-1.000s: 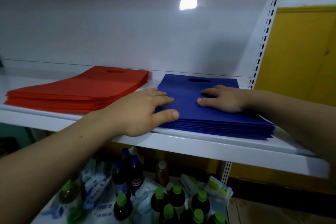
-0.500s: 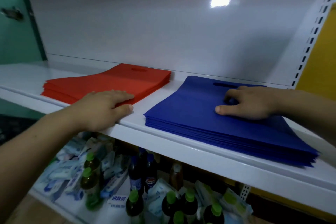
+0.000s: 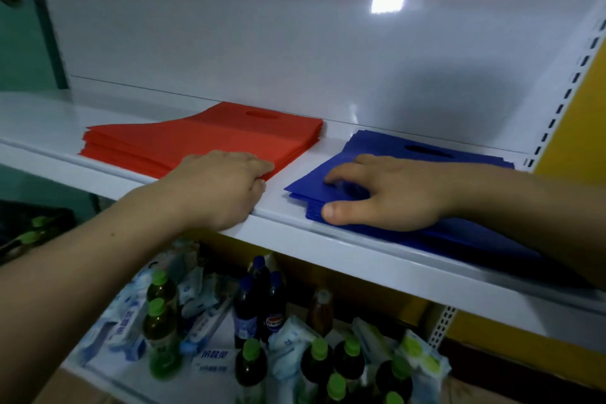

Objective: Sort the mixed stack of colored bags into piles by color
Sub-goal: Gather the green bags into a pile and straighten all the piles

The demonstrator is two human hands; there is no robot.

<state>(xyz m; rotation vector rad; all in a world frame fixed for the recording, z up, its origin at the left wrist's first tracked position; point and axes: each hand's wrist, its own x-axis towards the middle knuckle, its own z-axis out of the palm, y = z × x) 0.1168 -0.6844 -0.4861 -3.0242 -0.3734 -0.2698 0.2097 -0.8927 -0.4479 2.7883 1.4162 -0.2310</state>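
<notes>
A white back panel (image 3: 262,43) fills most of what I can see, with a yellow panel (image 3: 583,108) beside it at the right edge. Below runs the white shelf (image 3: 334,141), and the two sorted piles lie on it side by side, apart, with a bare strip between them. The blue pile (image 3: 377,144) is on the right and the red pile (image 3: 203,138) on the left. Both lie flat with their handle slots towards the back.

Both bare forearms reach in from the near side, the left one rising from low on the left and the right one crossing in from the right edge.

The right hand (image 3: 393,193) lies palm down on the near left corner of the blue pile. Its fingers are bent and blurred, tips on the top bag, and the thumb stretches apart from them along the stack's front edge.

The left hand (image 3: 226,187) sits at the near right corner of the red pile. Its fingers lie close together on top, and the thumb is tucked against the side of the stack. I cannot tell whether it nips the bags.

On the level underneath stand green-capped bottles (image 3: 160,321) and dark cola bottles (image 3: 272,311) among white packets (image 3: 128,328).
</notes>
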